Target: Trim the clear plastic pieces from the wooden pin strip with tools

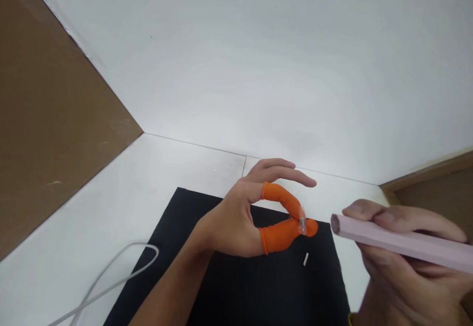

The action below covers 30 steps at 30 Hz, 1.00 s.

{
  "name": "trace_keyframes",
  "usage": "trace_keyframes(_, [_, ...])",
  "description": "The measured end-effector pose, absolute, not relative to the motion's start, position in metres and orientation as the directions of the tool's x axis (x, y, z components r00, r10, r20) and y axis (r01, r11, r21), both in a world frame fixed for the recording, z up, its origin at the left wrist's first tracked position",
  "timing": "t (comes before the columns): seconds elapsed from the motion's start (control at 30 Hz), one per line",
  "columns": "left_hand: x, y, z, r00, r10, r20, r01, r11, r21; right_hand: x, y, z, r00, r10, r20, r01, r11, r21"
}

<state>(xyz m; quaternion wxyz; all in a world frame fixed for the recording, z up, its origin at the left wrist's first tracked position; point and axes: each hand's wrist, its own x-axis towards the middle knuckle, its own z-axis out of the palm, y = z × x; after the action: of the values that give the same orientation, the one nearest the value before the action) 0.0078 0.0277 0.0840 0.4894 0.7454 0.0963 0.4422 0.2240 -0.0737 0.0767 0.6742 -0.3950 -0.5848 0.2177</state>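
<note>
My left hand [242, 217] has orange finger cots on its thumb and index finger. Pinched between those two tips is a small clear piece [302, 223] with something silvery inside; its exact kind is too small to tell. The other fingers of that hand stretch out loosely. At the right, my right hand [402, 257] grips a pale pink, faceted stick [391, 240] with a dark, round end facing left toward the clear piece. Stick and piece are apart. Below the pinch, a short white rod [306, 259] lies on the black mat [258, 286].
A white cable [121, 277] loops over the mat's left edge. White panels [258, 70] rise behind the white work surface [158, 168]. Brown boards [55, 119] border the left side, and a wooden edge [424, 171] runs along the right.
</note>
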Motion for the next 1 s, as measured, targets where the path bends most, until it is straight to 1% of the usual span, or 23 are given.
trace_keyframes(0.1, [0.008, 0.027, 0.084, 0.592, 0.577, 0.562, -0.294, -0.495, 0.818, 0.224, -0.071, 0.083, 0.278, 0.688, 0.671, 0.160, 0.655, -0.738])
trace_keyframes(0.13, [0.008, 0.027, 0.084, 0.593, 0.580, 0.559, -0.292, -0.493, 0.820, 0.224, -0.071, 0.088, 0.255, 0.707, 0.660, 0.141, 0.648, -0.749])
trace_keyframes(0.23, [0.011, 0.028, 0.085, 0.586, 0.592, 0.553, -0.286, -0.488, 0.825, 0.224, -0.068, 0.103, 0.020, 0.778, 0.628, 0.105, 0.623, -0.775])
trace_keyframes(0.27, [0.011, 0.028, 0.086, 0.584, 0.594, 0.553, -0.287, -0.486, 0.825, 0.224, -0.068, 0.106, -0.037, 0.788, 0.615, 0.111, 0.614, -0.781])
trace_keyframes(0.3, [0.012, 0.029, 0.086, 0.584, 0.592, 0.555, -0.292, -0.485, 0.824, 0.223, -0.067, 0.107, -0.057, 0.791, 0.610, 0.116, 0.612, -0.782])
trace_keyframes(0.33, [0.012, 0.029, 0.085, 0.585, 0.588, 0.558, -0.296, -0.486, 0.822, 0.222, -0.066, 0.105, -0.027, 0.787, 0.616, 0.115, 0.614, -0.781])
trace_keyframes(0.37, [0.012, 0.028, 0.085, 0.587, 0.585, 0.560, -0.300, -0.486, 0.821, 0.220, -0.065, 0.102, 0.048, 0.780, 0.623, 0.105, 0.617, -0.780])
trace_keyframes(0.47, [0.010, 0.027, 0.084, 0.588, 0.578, 0.566, -0.307, -0.488, 0.817, 0.215, -0.063, 0.088, 0.346, 0.716, 0.607, 0.044, 0.634, -0.772])
trace_keyframes(0.5, [0.009, 0.026, 0.083, 0.586, 0.578, 0.568, -0.307, -0.490, 0.816, 0.215, -0.062, 0.085, 0.414, 0.694, 0.589, 0.035, 0.634, -0.772])
trace_keyframes(0.53, [0.008, 0.026, 0.083, 0.584, 0.579, 0.569, -0.308, -0.490, 0.815, 0.215, -0.063, 0.084, 0.441, 0.683, 0.582, 0.034, 0.635, -0.771])
trace_keyframes(0.57, [0.008, 0.026, 0.083, 0.583, 0.580, 0.570, -0.309, -0.490, 0.815, 0.216, -0.064, 0.084, 0.413, 0.692, 0.592, 0.040, 0.636, -0.771])
trace_keyframes(0.6, [0.008, 0.026, 0.084, 0.580, 0.582, 0.570, -0.309, -0.490, 0.815, 0.217, -0.065, 0.086, 0.346, 0.711, 0.612, 0.048, 0.638, -0.769])
trace_keyframes(0.67, [0.010, 0.028, 0.085, 0.577, 0.590, 0.564, -0.305, -0.485, 0.819, 0.220, -0.069, 0.093, 0.127, 0.758, 0.640, 0.095, 0.633, -0.769])
trace_keyframes(0.73, [0.012, 0.029, 0.086, 0.579, 0.595, 0.558, -0.302, -0.479, 0.824, 0.222, -0.072, 0.100, -0.038, 0.777, 0.628, 0.157, 0.625, -0.764])
trace_keyframes(0.77, [0.013, 0.030, 0.086, 0.578, 0.596, 0.557, -0.303, -0.477, 0.825, 0.222, -0.073, 0.102, -0.059, 0.788, 0.613, 0.178, 0.613, -0.770])
trace_keyframes(0.83, [0.014, 0.030, 0.086, 0.579, 0.593, 0.559, -0.308, -0.476, 0.824, 0.222, -0.072, 0.098, -0.017, 0.782, 0.623, 0.154, 0.617, -0.771])
trace_keyframes(0.87, [0.013, 0.029, 0.085, 0.580, 0.590, 0.562, -0.311, -0.478, 0.822, 0.222, -0.071, 0.094, 0.067, 0.784, 0.618, 0.119, 0.608, -0.785])
trace_keyframes(0.93, [0.011, 0.027, 0.084, 0.581, 0.586, 0.565, -0.311, -0.482, 0.819, 0.223, -0.067, 0.083, 0.211, 0.741, 0.638, 0.061, 0.641, -0.765])
trace_keyframes(1.0, [0.008, 0.026, 0.082, 0.585, 0.585, 0.561, -0.304, -0.484, 0.821, 0.223, -0.063, 0.076, 0.323, 0.694, 0.643, 0.073, 0.659, -0.748])
